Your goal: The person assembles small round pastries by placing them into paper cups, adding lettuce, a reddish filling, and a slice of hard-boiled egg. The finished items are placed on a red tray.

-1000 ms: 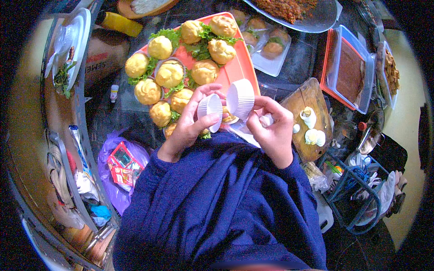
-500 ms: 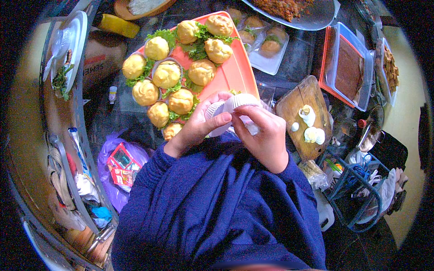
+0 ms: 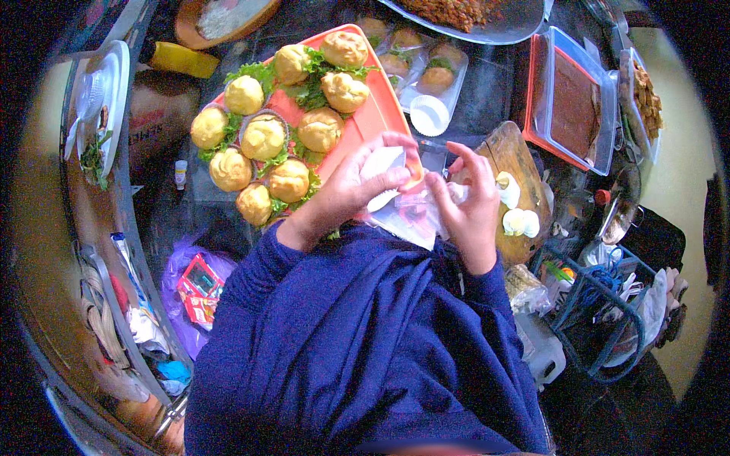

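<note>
Pinching a white paper cup liner (image 3: 382, 169) in the left hand (image 3: 346, 194), fingers together on it, at the orange tray's (image 3: 378, 114) near edge.
Liner looks light, thin, crushable; best held by the rim. Right hand (image 3: 469, 209) has fingers spread, touching a clear plastic bag (image 3: 414, 216).

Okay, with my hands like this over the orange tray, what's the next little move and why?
Probably peel one paper cup free with the right hand. The left hand pinches the white cups at the orange tray edge; the right is open beside them over a clear plastic bag.
</note>
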`<state>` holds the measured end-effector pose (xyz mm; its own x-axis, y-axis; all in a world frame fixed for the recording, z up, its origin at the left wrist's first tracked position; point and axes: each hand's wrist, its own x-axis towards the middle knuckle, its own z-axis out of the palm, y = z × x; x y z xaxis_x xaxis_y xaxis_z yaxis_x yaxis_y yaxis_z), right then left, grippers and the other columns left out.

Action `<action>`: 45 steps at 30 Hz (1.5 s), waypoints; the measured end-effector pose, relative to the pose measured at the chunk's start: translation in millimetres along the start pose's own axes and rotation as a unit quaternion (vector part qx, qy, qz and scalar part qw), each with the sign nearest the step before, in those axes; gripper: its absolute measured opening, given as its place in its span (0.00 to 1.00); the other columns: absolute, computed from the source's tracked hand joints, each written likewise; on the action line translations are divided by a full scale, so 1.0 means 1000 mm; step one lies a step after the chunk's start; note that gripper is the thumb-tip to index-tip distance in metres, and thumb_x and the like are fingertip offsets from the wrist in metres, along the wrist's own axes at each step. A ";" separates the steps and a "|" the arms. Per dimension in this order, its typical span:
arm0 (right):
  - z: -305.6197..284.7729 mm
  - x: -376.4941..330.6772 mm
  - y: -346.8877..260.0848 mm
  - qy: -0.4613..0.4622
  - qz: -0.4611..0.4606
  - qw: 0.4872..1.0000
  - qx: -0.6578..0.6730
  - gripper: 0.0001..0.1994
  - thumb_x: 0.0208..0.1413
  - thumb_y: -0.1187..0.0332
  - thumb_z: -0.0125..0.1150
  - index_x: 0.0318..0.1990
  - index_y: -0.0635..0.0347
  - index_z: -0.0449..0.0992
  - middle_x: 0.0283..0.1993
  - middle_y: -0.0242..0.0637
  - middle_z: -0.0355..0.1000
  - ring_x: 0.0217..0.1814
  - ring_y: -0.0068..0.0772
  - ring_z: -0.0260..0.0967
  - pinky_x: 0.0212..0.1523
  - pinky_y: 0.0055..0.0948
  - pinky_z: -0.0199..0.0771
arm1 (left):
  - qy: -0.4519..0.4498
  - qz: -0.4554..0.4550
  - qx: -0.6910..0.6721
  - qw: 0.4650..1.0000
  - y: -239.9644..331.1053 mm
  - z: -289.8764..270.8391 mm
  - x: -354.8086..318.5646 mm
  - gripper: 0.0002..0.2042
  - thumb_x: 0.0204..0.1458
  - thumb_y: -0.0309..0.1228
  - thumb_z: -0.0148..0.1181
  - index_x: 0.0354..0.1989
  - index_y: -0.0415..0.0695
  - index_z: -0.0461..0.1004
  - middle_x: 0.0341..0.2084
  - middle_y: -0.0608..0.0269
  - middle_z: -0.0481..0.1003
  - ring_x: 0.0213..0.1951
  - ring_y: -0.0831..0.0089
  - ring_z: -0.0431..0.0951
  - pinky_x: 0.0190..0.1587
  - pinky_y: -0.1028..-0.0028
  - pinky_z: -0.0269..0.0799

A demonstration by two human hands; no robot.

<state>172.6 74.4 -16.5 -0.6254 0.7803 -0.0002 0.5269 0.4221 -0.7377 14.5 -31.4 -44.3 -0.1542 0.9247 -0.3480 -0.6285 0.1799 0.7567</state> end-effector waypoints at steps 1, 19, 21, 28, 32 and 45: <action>-0.003 0.002 0.004 0.018 0.007 1.000 -0.002 0.20 0.46 0.69 0.68 0.49 0.61 0.74 0.32 0.38 0.68 0.34 0.33 0.69 0.39 0.31 0.71 | 0.017 0.010 0.009 1.000 0.004 0.000 0.005 0.29 0.47 0.39 0.63 0.57 0.42 0.62 0.50 0.56 0.70 0.50 0.66 0.75 0.53 0.66 0.74; -0.052 0.151 0.096 -0.019 -0.038 0.995 -0.090 0.13 0.51 0.57 0.66 0.37 0.56 0.82 0.34 0.41 0.80 0.38 0.34 0.79 0.40 0.32 0.77 | -0.087 -0.132 0.177 0.971 0.017 0.002 0.153 0.26 0.60 0.53 0.47 0.58 0.47 0.66 0.50 0.62 0.70 0.51 0.69 0.73 0.47 0.65 0.76; -0.065 0.165 0.117 0.007 -0.002 0.981 -0.195 0.14 0.50 0.53 0.65 0.37 0.52 0.83 0.34 0.43 0.79 0.38 0.42 0.79 0.40 0.37 0.77 | -0.084 -0.052 0.417 0.903 0.001 -0.006 0.170 0.24 0.59 0.50 0.50 0.52 0.41 0.71 0.47 0.57 0.75 0.47 0.62 0.76 0.46 0.63 0.76; -0.042 0.203 0.168 -0.081 0.021 0.934 -0.349 0.14 0.47 0.56 0.65 0.36 0.55 0.80 0.39 0.48 0.78 0.43 0.53 0.75 0.45 0.45 0.76 | -0.234 0.115 0.878 0.401 -0.068 -0.012 0.213 0.07 0.41 0.31 0.62 0.28 0.43 0.81 0.31 0.53 0.80 0.35 0.61 0.82 0.32 0.59 0.78; -0.026 0.215 0.181 -0.129 0.060 0.927 -0.348 0.18 0.45 0.56 0.66 0.38 0.60 0.80 0.41 0.52 0.77 0.46 0.54 0.75 0.48 0.46 0.76 | -0.227 0.118 0.906 0.336 -0.097 -0.014 0.226 0.04 0.42 0.29 0.61 0.24 0.46 0.81 0.25 0.60 0.80 0.29 0.62 0.83 0.27 0.61 0.76; 0.010 0.206 0.164 -0.213 0.020 0.919 -0.332 0.19 0.45 0.53 0.65 0.37 0.59 0.81 0.41 0.51 0.77 0.44 0.54 0.76 0.45 0.45 0.77 | -0.146 0.332 0.773 0.520 0.058 0.026 0.118 0.04 0.45 0.32 0.59 0.29 0.48 0.76 0.29 0.56 0.78 0.36 0.56 0.79 0.35 0.61 0.75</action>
<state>124.3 299.2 -144.6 -0.6915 0.6099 -0.3872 0.7012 0.6954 -0.1569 -20.3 96.8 -26.8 0.3186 0.9260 0.2026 0.8889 -0.3661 0.2753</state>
